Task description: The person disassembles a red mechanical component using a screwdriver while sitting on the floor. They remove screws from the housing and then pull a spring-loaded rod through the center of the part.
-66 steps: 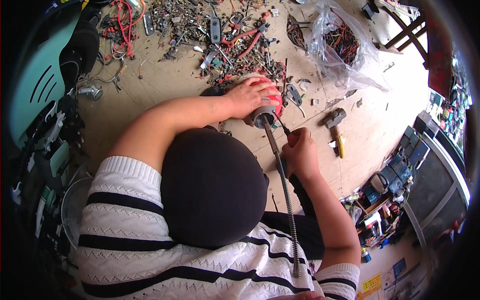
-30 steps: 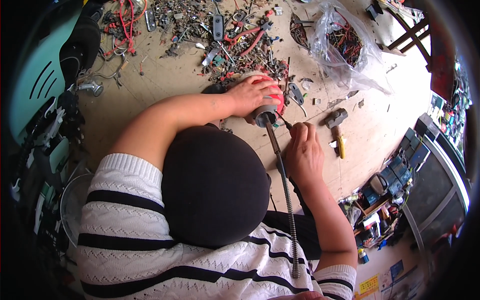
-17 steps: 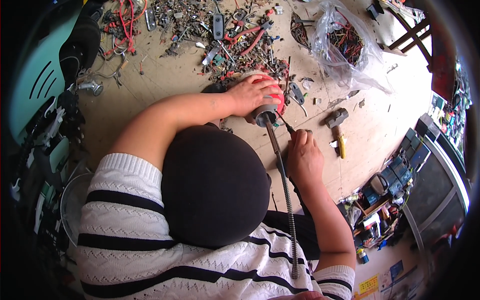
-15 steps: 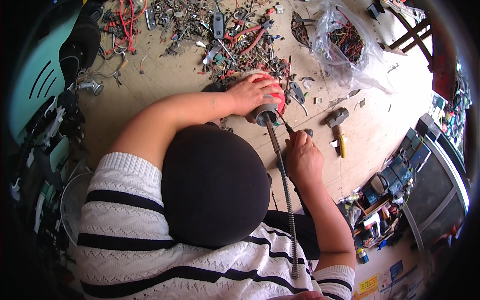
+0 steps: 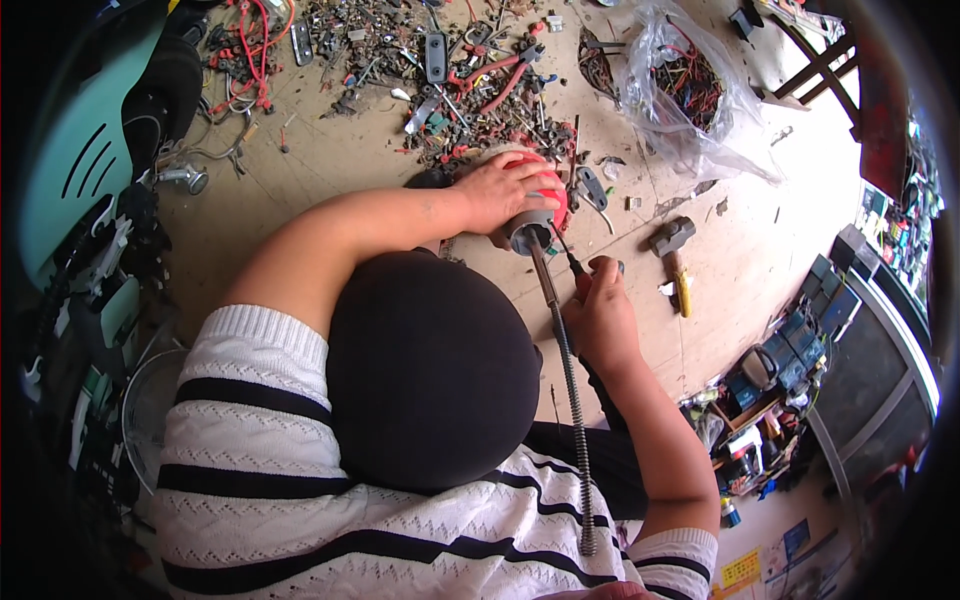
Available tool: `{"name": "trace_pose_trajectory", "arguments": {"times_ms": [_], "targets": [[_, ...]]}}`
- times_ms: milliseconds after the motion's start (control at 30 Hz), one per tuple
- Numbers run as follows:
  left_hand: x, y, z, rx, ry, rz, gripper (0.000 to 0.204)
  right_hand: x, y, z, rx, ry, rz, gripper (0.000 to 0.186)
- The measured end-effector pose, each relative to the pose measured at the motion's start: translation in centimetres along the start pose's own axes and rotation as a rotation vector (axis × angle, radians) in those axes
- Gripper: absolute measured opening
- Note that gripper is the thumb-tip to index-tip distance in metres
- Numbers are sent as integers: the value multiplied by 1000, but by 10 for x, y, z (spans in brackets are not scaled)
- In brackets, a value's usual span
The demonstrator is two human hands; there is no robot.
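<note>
My left hand (image 5: 505, 192) is wrapped round a rounded red and grey tool body (image 5: 553, 184) on the table, its fingers spread over the red part. From the grey, open-mouthed end, a long metal shaft with a coiled spring (image 5: 574, 400) runs down toward my striped sweater. My right hand (image 5: 602, 318) closes round the handle of a screwdriver (image 5: 566, 248). Its thin dark shaft points up to the rim of the grey end; whether the tip touches cannot be made out. A black rounded cap (image 5: 432, 370) between my arms hides part of the table.
Scrap screws and wire bits cover the far table, with red-handled pliers (image 5: 505, 82) among them. A clear plastic bag of wires (image 5: 690, 95) lies at the far right. Nearer sits a hammer (image 5: 677, 262) with a yellow handle. Toolboxes (image 5: 790, 350) stand lower right.
My right hand has shifted slightly left and turned a little, still round the screwdriver. My left hand and the tool body have hardly moved.
</note>
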State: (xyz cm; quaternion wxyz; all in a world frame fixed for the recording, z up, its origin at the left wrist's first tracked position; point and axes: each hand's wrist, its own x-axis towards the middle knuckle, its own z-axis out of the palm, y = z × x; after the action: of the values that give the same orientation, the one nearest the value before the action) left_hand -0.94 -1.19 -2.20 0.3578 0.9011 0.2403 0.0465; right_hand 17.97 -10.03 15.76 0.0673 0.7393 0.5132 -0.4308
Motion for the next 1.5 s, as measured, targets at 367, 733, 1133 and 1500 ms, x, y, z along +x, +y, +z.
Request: {"name": "trace_pose_trajectory", "arguments": {"times_ms": [367,733,1133,1500], "targets": [[-1,-3,6,2,47,-3,84,4,4,-3,-300,56,-64,27],[1,0,1,36,34,19,70,18,8,-4,-746,-101,-142,28],[0,2,-5,36,-51,-18,69,41,10,-13,1218,-488,817,38],[-2,-3,9,57,48,-3,98,13,-23,-15,-940,-17,-426,27]]}}
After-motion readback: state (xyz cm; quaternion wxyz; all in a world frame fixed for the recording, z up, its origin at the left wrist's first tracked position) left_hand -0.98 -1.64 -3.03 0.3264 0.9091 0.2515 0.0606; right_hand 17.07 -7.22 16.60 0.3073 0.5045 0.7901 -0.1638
